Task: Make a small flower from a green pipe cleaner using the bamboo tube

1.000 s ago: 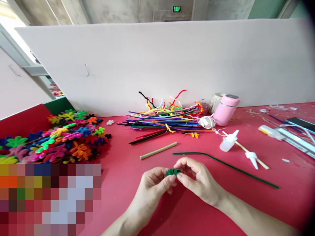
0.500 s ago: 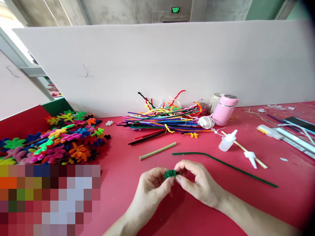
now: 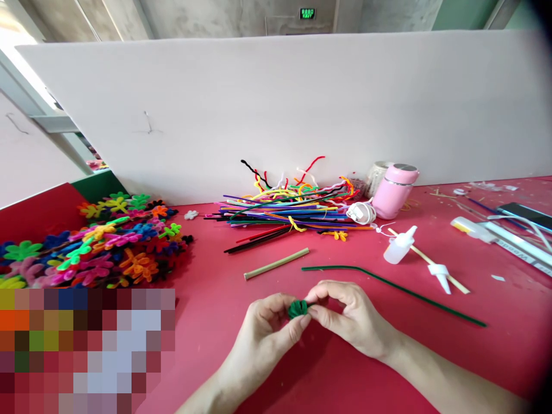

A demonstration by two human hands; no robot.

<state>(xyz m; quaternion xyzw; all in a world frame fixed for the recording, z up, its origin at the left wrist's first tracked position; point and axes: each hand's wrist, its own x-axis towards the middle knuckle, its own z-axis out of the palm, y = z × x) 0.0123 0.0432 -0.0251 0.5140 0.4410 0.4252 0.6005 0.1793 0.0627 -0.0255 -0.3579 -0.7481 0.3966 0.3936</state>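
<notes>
A small coil of dark green pipe cleaner (image 3: 298, 309) is pinched between both hands just above the red table (image 3: 328, 379). My left hand (image 3: 269, 330) grips it from the left with thumb and fingers. From the right, the fingertips of my right hand (image 3: 351, 319) close on the same coil. A long straight dark green pipe cleaner (image 3: 394, 287) lies on the table just beyond my right hand. A short bamboo stick (image 3: 276, 264) rests ahead of my left hand.
A heap of loose coloured pipe cleaners (image 3: 288, 210) lies near the white partition (image 3: 276, 109). Finished pipe-cleaner flowers (image 3: 99, 241) are piled at the left. A pink cup (image 3: 394, 190), a small glue bottle (image 3: 399, 247), a thin wooden skewer (image 3: 431, 264) and boxes (image 3: 509, 236) sit to the right.
The green piece has been squeezed from a flatter lobed shape into a tighter round coil. Both hands have sunk slightly and stayed together.
</notes>
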